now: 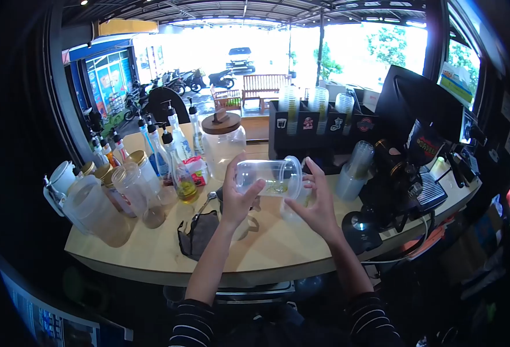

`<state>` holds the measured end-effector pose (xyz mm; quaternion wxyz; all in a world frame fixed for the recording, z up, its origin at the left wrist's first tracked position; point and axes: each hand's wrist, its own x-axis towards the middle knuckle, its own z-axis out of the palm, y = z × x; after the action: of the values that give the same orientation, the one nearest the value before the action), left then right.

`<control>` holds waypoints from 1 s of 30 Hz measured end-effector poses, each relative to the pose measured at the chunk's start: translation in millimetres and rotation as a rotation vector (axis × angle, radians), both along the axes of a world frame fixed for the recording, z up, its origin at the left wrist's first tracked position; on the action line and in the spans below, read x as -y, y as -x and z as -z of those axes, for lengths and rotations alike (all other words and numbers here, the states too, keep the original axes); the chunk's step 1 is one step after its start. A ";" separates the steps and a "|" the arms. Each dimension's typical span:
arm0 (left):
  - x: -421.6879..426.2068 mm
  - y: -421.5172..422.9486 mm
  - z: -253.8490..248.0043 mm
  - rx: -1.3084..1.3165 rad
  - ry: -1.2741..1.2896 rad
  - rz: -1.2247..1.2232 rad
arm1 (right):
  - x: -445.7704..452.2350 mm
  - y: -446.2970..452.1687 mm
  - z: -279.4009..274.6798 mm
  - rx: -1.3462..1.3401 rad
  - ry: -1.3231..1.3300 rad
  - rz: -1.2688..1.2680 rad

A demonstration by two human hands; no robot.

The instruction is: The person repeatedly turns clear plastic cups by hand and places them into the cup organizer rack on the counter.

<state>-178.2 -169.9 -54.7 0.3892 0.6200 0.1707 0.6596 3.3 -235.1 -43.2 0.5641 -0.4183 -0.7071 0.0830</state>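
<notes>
A clear plastic cup (266, 177) lies sideways in the air above the wooden counter, its rim toward the right. My left hand (240, 194) is wrapped round the base end, with the thumb along the near side. Beside the rim, my right hand (317, 202) has thumb and fingers spread apart; whether it touches the rim is hard to tell. Below the cup, a dark cloth (199, 236) and a metal spoon (208, 198) lie on the counter. A large clear jar with a wooden lid (221, 123) stands behind my left hand.
Pump bottles (180, 173), clear pitchers (90, 208) and gold-lidded containers (106, 173) stand left. A black holder (298, 139) with stacked cups is at the back. At right are another cup stack (359, 162), a coffee machine (414, 162) and the counter's edge (162, 277).
</notes>
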 end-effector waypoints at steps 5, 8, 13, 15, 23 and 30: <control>4.1 23.9 21.8 -0.129 0.114 -0.066 | -15.8 11.0 17.0 -0.434 0.260 -0.489; 11.2 31.3 22.9 -0.191 0.025 -0.048 | -19.1 15.1 17.4 -0.534 0.364 -0.511; 19.1 48.8 22.5 -0.263 0.033 0.083 | -18.6 21.1 10.9 -0.570 0.502 -0.557; 10.4 50.8 27.4 -0.206 0.103 0.078 | -20.4 24.1 14.0 -0.493 0.417 -0.601; -1.1 50.7 39.9 -0.144 0.606 0.111 | -21.8 28.2 22.6 -0.424 0.291 -0.544; 14.0 37.7 28.3 -0.292 -0.048 -0.052 | -18.2 16.7 19.4 -0.562 0.379 -0.463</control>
<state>-215.9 -183.9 -83.0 0.3280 0.7138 0.2257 0.5761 -13.4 -216.9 -62.7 0.6146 -0.3058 -0.5731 0.4477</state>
